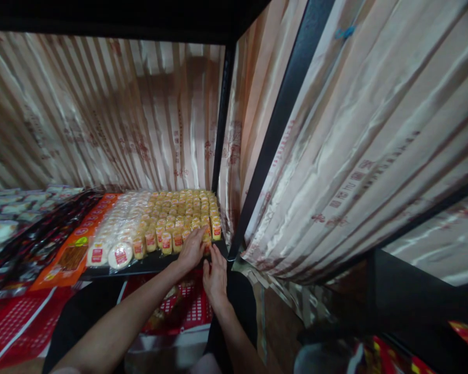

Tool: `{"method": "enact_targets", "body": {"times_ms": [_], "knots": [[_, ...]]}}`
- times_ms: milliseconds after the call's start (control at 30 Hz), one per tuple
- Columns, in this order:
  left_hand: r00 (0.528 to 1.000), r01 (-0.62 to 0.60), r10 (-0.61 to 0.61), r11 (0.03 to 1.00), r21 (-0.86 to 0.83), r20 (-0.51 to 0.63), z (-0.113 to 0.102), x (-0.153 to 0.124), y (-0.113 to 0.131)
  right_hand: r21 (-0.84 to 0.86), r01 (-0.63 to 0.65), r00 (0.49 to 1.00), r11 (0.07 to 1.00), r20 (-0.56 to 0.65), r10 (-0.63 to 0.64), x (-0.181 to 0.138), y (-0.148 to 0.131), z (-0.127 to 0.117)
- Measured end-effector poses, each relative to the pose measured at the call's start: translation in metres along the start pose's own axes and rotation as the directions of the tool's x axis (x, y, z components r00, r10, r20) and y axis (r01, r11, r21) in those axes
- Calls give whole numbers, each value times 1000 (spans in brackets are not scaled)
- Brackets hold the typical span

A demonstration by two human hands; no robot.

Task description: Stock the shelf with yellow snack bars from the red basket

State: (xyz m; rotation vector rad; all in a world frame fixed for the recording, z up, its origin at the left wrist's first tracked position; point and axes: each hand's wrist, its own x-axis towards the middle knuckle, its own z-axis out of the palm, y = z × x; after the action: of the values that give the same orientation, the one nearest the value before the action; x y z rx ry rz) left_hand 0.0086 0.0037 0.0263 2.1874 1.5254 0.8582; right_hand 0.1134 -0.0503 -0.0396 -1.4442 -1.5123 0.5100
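My left hand lies on the front right of the rows of small yellow packaged snacks on a dark shelf; its fingers rest flat over the packets. My right hand is just below it at the shelf's front edge, fingers pointing up and touching the front row near the black upright post. I cannot make out whether either hand grips a packet.
Round white packs with red labels lie left of the yellow ones, then orange packets and dark packets. Striped beige curtains hang behind and to the right. Red packaging sits on the level below.
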Motion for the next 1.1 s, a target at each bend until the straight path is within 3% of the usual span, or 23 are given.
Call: {"method": "enact_targets", "body": {"times_ms": [367,667,900,1100], "knots": [[999,46,-47,999,23,26,16,27,-5,63,-50,999,997,13,50,17,14,12],[987,4,13,994,107,-161,24,9,-9,12,-61,998,998,23,60,15,16,15],[999,-39,39,999,21,-6,32,-17,-8,-18,-18,1000,1000,15,18,16,24,21],[1000,3,-2,1000,20,-8,33,-18,-9,-27,16,1000,1000,23,-16,14,25,17]]}}
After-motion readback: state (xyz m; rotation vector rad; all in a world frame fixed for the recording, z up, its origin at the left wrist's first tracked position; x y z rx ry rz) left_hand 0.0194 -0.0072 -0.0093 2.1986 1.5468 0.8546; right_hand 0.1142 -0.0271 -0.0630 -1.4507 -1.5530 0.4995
